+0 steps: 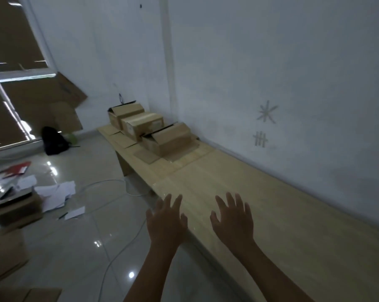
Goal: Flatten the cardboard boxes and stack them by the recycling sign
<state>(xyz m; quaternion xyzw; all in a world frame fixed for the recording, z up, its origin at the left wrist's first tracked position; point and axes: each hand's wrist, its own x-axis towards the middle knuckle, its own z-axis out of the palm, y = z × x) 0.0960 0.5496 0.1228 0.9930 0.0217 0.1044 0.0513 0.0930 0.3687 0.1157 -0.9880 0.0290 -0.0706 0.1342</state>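
1. Cardboard boxes, three in a row, at the far end of the pale wooden worktop (260, 205): far box (124, 114) with flaps up, middle box (141, 125) closed, near box (169, 139) with flaps open.
2. Boxes close beside one another along the white wall (271, 62), resting on flat cardboard sheets (145, 155) spread over the worktop.
3. Left hand (165, 219) raised over the worktop's near edge, fingers spread and straight, holding nothing.
4. Right hand (233, 219) just beside it over the worktop, fingers likewise spread, holding nothing.
5. Both hands well apart from the boxes.
6. Large flattened cardboard (53, 101) leaning against the window (10, 68) in the far left corner.
7. Black backpack (53, 141) on the glossy tiled floor (86, 236) below that cardboard.
8. Scattered white papers (55, 192), a red folder (16, 168) and more cardboard boxes (16, 212) at left on the floor.
9. White cable (118, 247) trailing across the tiles near the worktop.
10. Faint star and tally marks (265, 125) on the wall.
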